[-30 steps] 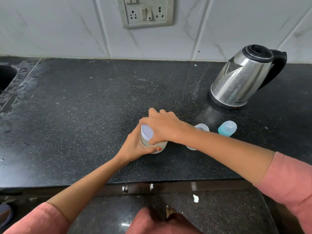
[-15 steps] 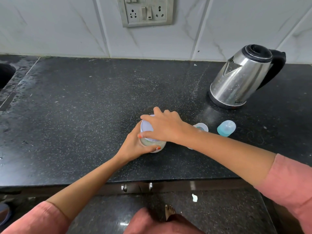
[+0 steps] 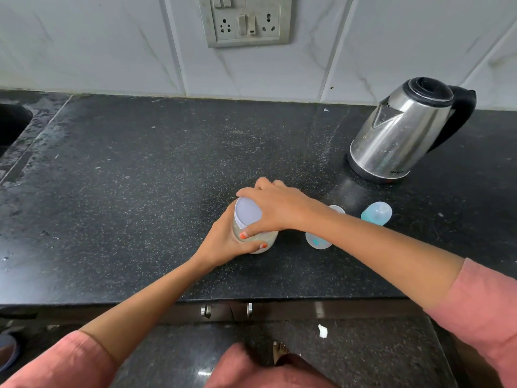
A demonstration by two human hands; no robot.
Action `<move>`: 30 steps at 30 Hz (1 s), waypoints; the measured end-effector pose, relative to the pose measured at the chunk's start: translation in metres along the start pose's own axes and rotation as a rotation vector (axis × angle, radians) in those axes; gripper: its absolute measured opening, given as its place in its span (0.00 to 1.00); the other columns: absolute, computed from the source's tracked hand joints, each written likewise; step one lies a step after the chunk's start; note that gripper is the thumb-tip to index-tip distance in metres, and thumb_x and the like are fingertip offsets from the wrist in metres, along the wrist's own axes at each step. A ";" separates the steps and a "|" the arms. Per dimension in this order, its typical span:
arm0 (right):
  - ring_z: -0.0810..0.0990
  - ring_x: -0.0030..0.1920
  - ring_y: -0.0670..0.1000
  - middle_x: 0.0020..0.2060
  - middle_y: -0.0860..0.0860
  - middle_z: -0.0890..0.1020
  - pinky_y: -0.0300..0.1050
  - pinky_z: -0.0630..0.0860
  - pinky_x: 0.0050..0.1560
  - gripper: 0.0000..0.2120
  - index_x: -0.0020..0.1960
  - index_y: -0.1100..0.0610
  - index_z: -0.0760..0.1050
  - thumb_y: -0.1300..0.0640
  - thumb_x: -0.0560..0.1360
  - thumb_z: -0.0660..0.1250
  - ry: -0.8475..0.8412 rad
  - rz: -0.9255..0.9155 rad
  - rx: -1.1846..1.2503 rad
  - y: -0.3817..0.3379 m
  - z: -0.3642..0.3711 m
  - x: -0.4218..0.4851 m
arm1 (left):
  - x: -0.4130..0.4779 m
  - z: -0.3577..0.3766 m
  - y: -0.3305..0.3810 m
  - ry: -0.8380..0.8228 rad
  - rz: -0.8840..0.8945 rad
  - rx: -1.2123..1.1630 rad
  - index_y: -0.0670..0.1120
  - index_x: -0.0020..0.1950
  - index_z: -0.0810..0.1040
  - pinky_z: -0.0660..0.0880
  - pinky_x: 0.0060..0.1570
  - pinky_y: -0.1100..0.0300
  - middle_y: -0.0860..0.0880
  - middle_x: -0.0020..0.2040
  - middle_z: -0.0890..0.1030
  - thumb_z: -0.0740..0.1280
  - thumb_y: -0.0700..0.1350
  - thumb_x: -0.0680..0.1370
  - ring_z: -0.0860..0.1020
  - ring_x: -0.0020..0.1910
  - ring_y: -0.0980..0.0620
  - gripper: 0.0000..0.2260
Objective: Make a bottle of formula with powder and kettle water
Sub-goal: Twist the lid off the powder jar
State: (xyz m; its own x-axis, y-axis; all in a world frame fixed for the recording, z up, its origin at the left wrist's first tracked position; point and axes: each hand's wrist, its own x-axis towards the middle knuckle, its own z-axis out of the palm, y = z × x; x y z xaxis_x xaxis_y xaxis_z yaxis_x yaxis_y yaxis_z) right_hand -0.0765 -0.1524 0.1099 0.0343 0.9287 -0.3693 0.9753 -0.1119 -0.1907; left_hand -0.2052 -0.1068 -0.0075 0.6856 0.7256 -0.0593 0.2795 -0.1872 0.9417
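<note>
Probably light and slick, the small clear plastic powder jar (image 3: 269, 237) stood on the black stone counter (image 3: 134, 197), left hand (image 3: 223, 243) gripping its body, right hand (image 3: 279, 210) clamped over its lilac lid (image 3: 246, 215).

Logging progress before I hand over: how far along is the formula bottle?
Done: the bottle looks open, its blue cap set aside on the counter. In hand: the left grip holds the powder jar while the right grip clasps its pale lid, not yet off. Left: adding powder, pouring from the kettle, which stands apart at the right, then capping.
</note>
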 end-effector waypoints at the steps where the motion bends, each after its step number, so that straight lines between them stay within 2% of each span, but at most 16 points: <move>1: 0.69 0.61 0.60 0.62 0.55 0.67 0.50 0.66 0.50 0.35 0.70 0.48 0.59 0.39 0.68 0.68 0.014 0.029 -0.005 -0.002 0.003 0.000 | 0.000 0.000 -0.001 0.004 0.002 -0.002 0.74 0.59 0.62 0.70 0.49 0.75 0.62 0.58 0.75 0.77 0.57 0.57 0.73 0.58 0.66 0.36; 4: 0.73 0.57 0.60 0.60 0.56 0.69 0.48 0.65 0.45 0.31 0.68 0.49 0.62 0.44 0.68 0.69 0.026 0.052 0.017 -0.005 0.003 0.001 | 0.000 0.001 -0.002 0.014 0.004 -0.004 0.74 0.58 0.63 0.71 0.49 0.72 0.62 0.58 0.76 0.77 0.57 0.56 0.73 0.57 0.65 0.36; 7: 0.73 0.55 0.57 0.59 0.54 0.67 0.47 0.66 0.41 0.31 0.66 0.47 0.63 0.51 0.66 0.71 -0.052 0.018 0.076 -0.003 -0.004 0.004 | 0.001 0.001 -0.002 0.005 0.004 -0.005 0.72 0.58 0.63 0.70 0.51 0.70 0.63 0.58 0.75 0.77 0.57 0.56 0.73 0.58 0.65 0.36; 12: 0.69 0.46 0.52 0.55 0.52 0.63 0.41 0.64 0.31 0.31 0.64 0.47 0.64 0.62 0.65 0.71 -0.157 -0.101 0.158 0.006 -0.017 0.008 | 0.000 -0.001 0.003 -0.006 0.007 0.018 0.77 0.57 0.60 0.68 0.49 0.77 0.71 0.58 0.72 0.76 0.57 0.57 0.70 0.58 0.70 0.36; 14: 0.70 0.47 0.52 0.55 0.51 0.63 0.41 0.67 0.33 0.31 0.64 0.47 0.64 0.63 0.66 0.71 -0.149 -0.133 0.211 0.015 -0.026 0.009 | -0.001 -0.002 0.004 -0.007 0.009 0.018 0.76 0.58 0.60 0.67 0.48 0.79 0.71 0.58 0.72 0.76 0.57 0.58 0.70 0.58 0.71 0.36; 16: 0.70 0.51 0.53 0.57 0.52 0.64 0.43 0.70 0.40 0.31 0.64 0.46 0.65 0.62 0.66 0.71 -0.110 -0.121 0.297 0.025 -0.035 0.011 | -0.002 -0.002 0.006 0.000 0.013 0.022 0.76 0.58 0.61 0.66 0.47 0.80 0.71 0.57 0.72 0.76 0.58 0.58 0.70 0.57 0.72 0.35; 19: 0.68 0.59 0.53 0.62 0.53 0.66 0.45 0.68 0.49 0.33 0.67 0.47 0.64 0.59 0.66 0.73 -0.032 -0.062 0.353 0.041 -0.044 0.023 | -0.003 -0.003 0.009 -0.001 0.045 0.033 0.77 0.57 0.60 0.64 0.49 0.81 0.75 0.56 0.70 0.76 0.56 0.59 0.69 0.57 0.73 0.36; 22: 0.68 0.63 0.55 0.66 0.53 0.66 0.45 0.66 0.54 0.34 0.69 0.51 0.62 0.55 0.67 0.73 0.003 -0.001 0.280 0.050 -0.042 0.046 | -0.003 -0.002 0.011 0.003 0.066 0.029 0.75 0.58 0.62 0.63 0.51 0.81 0.75 0.57 0.70 0.76 0.56 0.59 0.69 0.58 0.72 0.35; 25: 0.69 0.63 0.55 0.67 0.54 0.68 0.45 0.68 0.52 0.35 0.69 0.55 0.62 0.53 0.67 0.73 -0.054 0.044 0.155 0.054 -0.028 0.075 | -0.002 -0.002 0.009 0.001 0.069 0.025 0.74 0.59 0.62 0.63 0.51 0.81 0.74 0.58 0.70 0.76 0.56 0.59 0.69 0.59 0.72 0.35; 30: 0.70 0.62 0.58 0.66 0.56 0.66 0.51 0.71 0.56 0.37 0.70 0.55 0.59 0.50 0.67 0.74 -0.189 0.083 0.030 0.060 -0.005 0.114 | -0.001 -0.003 0.007 -0.004 0.077 0.025 0.72 0.60 0.62 0.63 0.52 0.80 0.72 0.59 0.71 0.76 0.56 0.59 0.69 0.60 0.69 0.35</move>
State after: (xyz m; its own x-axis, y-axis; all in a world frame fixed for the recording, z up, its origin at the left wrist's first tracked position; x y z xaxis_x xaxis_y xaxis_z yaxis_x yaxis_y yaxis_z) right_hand -0.0127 -0.0514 0.0606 0.0699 0.8330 -0.5488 0.9638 -0.1982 -0.1781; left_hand -0.2056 -0.1073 0.0002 0.7080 0.7061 0.0118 0.2424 -0.2587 0.9351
